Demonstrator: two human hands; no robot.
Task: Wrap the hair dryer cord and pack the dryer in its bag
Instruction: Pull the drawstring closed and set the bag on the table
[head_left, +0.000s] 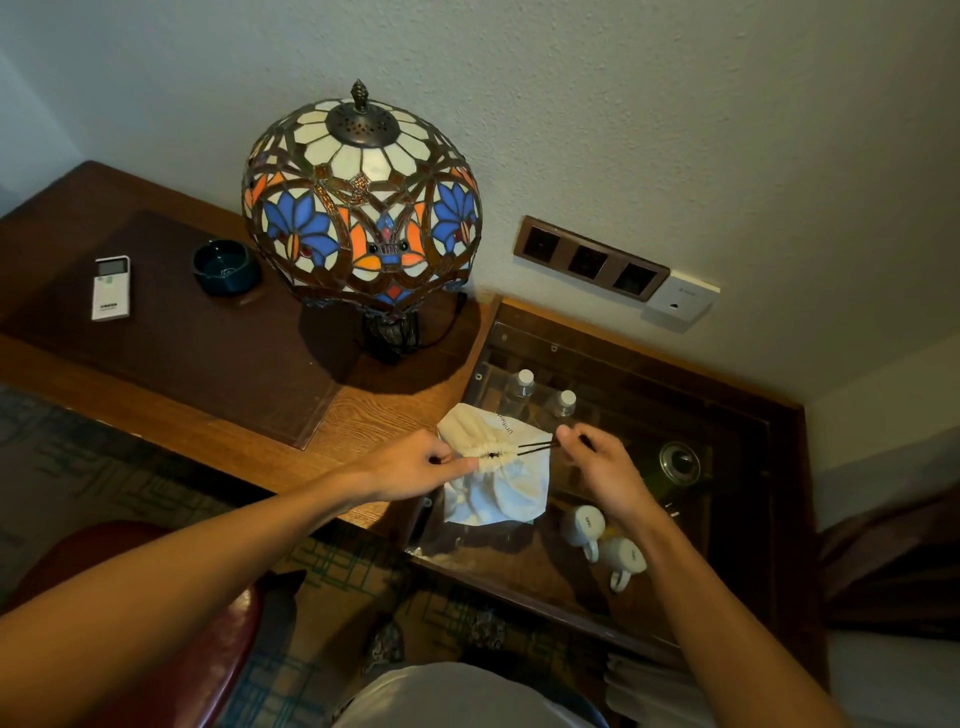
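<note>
A cream drawstring bag (498, 491) lies on the glass-topped cabinet (727, 415) beside the wooden desk. Its mouth is gathered nearly closed into a ruffled line. My left hand (415, 465) pinches the gathered mouth at its left end. My right hand (597, 460) grips the dark drawstring (535, 448), which runs taut from the mouth to my fingers. The hair dryer and its cord are not visible; the bag looks bulky.
A stained-glass lamp (361, 208) stands on the desk (363, 415) just behind the bag. A remote (110, 288) and a dark ashtray (226, 267) lie at left. Under the glass are bottles (519, 389) and mugs (587, 525). Wall sockets (589, 258) sit above. A red chair (156, 649) is below left.
</note>
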